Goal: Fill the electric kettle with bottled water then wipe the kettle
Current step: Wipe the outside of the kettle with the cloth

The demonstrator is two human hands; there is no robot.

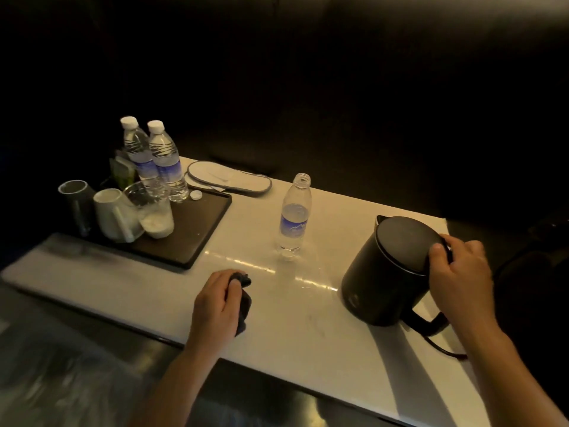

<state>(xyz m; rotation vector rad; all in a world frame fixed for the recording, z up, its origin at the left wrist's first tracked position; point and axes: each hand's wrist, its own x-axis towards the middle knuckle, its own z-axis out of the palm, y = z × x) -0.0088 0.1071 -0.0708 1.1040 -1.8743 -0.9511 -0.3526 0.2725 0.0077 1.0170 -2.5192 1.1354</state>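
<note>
the kettle [388, 272] stands lid shut, tilted, the right hand [458, 269] clamped on its handle side. well left of the kettle the left hand [218, 300] grips a dark cloth [244, 300] — the wipe must travel rightward, past the open bottle [295, 217].

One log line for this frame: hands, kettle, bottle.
left hand: gripping dark cloth | right hand: on kettle lid | kettle: lid shut | open bottle: uncapped, upright

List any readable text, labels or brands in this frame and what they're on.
None legible.
Open clear plastic water bottle: blue label, print too blurred.
Two capped clear water bottles: blue labels, unreadable.
Green sachets: too dark.
Black electric kettle: small mark near base, unreadable.
</note>
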